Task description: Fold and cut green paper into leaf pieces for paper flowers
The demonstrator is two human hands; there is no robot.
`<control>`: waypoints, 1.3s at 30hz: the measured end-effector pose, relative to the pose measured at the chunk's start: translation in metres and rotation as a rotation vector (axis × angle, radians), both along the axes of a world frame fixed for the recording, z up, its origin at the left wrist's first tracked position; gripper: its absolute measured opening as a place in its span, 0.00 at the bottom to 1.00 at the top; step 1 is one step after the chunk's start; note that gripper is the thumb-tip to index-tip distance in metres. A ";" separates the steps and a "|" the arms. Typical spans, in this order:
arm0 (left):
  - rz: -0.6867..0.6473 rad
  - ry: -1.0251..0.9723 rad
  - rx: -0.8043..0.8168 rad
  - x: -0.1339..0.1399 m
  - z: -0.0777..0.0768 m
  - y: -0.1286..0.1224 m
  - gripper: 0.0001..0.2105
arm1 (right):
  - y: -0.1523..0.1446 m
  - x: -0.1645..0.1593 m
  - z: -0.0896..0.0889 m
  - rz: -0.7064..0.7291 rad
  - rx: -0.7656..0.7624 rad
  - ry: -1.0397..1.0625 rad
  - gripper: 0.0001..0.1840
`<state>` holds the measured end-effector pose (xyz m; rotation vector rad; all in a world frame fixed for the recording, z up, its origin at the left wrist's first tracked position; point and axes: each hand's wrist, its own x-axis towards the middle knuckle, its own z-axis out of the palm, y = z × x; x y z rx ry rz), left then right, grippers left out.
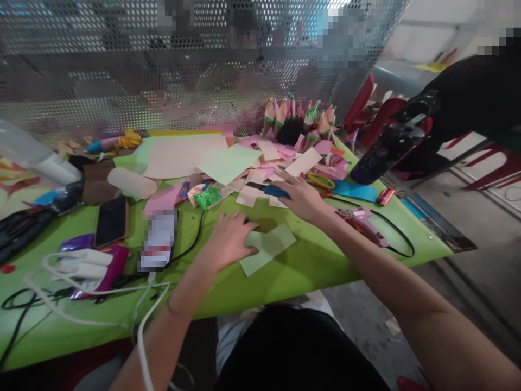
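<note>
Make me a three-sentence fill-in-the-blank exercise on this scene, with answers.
1. The blue-handled tool is at the person's ____ hand.
2. The small sheet nearest the left hand is pale ____.
3. The phone with the lit screen is plugged into a ____ cable.

Missing words: right; green; white.

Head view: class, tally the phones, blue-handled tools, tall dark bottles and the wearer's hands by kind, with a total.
Phones: 2
Blue-handled tool: 1
Tall dark bottle: 1
Left hand and right hand: 2
Total: 6
</note>
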<state>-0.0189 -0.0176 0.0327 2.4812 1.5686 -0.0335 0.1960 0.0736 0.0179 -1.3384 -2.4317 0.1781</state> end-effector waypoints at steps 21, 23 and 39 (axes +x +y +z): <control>0.509 -0.898 -0.131 -0.029 -0.014 0.021 0.13 | 0.049 0.003 0.010 -0.093 -0.359 0.881 0.15; 0.565 -0.941 -0.122 -0.030 -0.016 0.021 0.13 | 0.066 0.007 0.012 -0.230 -0.210 0.898 0.14; 0.498 -1.140 -0.254 0.008 -0.005 0.034 0.16 | 0.005 -0.014 0.001 0.099 -0.640 0.800 0.24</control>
